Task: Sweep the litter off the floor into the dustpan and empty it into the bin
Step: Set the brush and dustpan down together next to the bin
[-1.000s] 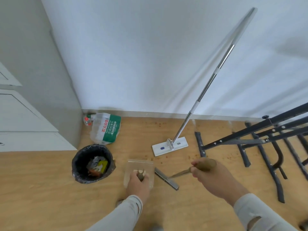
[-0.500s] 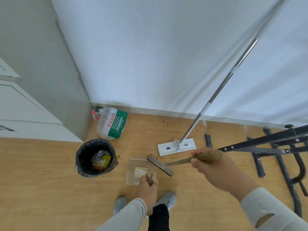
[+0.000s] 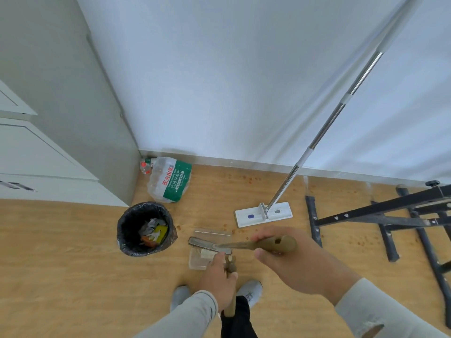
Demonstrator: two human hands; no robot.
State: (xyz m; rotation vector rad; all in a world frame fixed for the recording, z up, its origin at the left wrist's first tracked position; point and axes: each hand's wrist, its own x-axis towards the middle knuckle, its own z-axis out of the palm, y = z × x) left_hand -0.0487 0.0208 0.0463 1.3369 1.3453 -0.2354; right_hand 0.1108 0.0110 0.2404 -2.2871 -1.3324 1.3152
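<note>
- Wood-look floor (image 3: 61,276) in a corner with a white wall, grey cabinet on the left.
- Left hand (image 3: 217,280) was gripping the clear dustpan (image 3: 199,261) by its handle, near the feet; right hand (image 3: 290,262) was wrapped round the brush (image 3: 244,246) handle, bristle head lying across the pan.
- Bin (image 3: 146,228) sat just left of the pan, already holding some trash.
- Risk, I'd say: tipping the pan on the way over could spill litter beside the bin, and the brown crumbs (image 3: 361,242) further right could get missed.
- Count: one dustpan, one brush, one bin, one mop (image 3: 263,213), one pack of water bottles (image 3: 170,181), two shoes.
</note>
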